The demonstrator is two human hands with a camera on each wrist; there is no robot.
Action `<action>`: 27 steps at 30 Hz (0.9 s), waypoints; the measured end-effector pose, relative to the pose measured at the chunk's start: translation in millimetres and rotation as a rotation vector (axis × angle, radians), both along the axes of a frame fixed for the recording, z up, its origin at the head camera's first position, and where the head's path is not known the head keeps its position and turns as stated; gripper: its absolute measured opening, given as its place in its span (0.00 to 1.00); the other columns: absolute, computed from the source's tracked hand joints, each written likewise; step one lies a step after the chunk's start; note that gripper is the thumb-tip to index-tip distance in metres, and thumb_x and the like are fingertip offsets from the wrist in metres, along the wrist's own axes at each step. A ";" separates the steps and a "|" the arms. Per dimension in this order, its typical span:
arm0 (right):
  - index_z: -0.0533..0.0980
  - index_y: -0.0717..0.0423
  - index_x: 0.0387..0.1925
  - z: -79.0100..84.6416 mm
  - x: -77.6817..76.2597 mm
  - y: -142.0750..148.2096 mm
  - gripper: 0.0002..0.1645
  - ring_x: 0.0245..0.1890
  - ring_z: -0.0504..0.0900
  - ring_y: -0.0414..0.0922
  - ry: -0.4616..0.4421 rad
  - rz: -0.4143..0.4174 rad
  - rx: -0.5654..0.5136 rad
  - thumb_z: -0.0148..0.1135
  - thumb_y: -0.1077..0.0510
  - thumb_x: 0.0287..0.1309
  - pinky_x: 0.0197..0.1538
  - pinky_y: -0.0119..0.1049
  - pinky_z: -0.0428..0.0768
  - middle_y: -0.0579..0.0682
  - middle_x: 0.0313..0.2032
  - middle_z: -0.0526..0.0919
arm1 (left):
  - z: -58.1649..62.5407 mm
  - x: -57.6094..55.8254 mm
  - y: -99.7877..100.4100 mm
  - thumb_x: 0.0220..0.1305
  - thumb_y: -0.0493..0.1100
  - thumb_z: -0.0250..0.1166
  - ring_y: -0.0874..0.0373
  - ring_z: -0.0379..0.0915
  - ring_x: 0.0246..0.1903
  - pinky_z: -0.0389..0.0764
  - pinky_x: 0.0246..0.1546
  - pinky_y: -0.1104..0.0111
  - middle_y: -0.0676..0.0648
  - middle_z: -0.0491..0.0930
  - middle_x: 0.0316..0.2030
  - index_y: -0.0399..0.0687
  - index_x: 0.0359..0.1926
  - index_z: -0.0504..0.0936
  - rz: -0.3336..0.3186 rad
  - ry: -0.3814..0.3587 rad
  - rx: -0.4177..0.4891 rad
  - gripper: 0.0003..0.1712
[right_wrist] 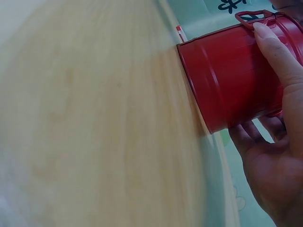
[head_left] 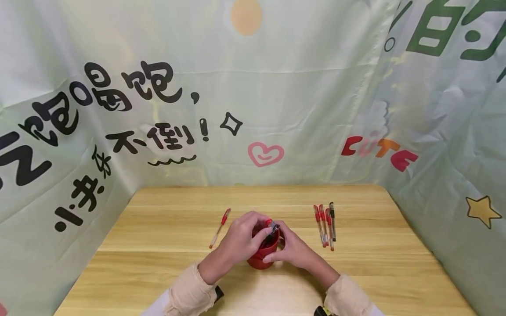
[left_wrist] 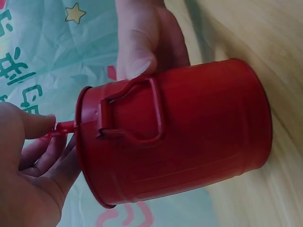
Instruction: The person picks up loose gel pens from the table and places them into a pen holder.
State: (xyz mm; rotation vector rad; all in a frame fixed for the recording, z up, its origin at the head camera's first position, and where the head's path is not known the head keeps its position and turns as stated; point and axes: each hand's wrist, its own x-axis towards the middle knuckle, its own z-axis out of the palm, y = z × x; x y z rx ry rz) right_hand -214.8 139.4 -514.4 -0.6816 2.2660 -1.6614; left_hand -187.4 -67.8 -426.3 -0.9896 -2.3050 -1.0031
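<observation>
Head view: we see a red cup [head_left: 261,262] being held.
The left hand [head_left: 241,237] pinches a red pen [left_wrist: 65,127] at its rim; the right hand [head_left: 294,249] grips its side.

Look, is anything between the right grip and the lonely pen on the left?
Yes. The red cup and the left grip stand between the right grip and that pen.

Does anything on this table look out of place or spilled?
Only mildly: one red-capped pen lies alone at a slant left of the red mug, while four pens lie grouped on the right. I see nothing spilled.
</observation>
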 end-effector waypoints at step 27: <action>0.64 0.43 0.69 2.4 1.6 -1.5 0.52 0.67 0.77 0.48 -0.016 -0.018 0.011 0.85 0.49 0.47 0.63 0.30 0.80 0.46 0.68 0.74 | -4.6 -2.5 5.2 0.63 0.41 0.75 0.64 0.85 0.35 0.82 0.36 0.84 0.49 0.88 0.39 0.44 0.47 0.88 0.043 -0.115 -0.171 0.12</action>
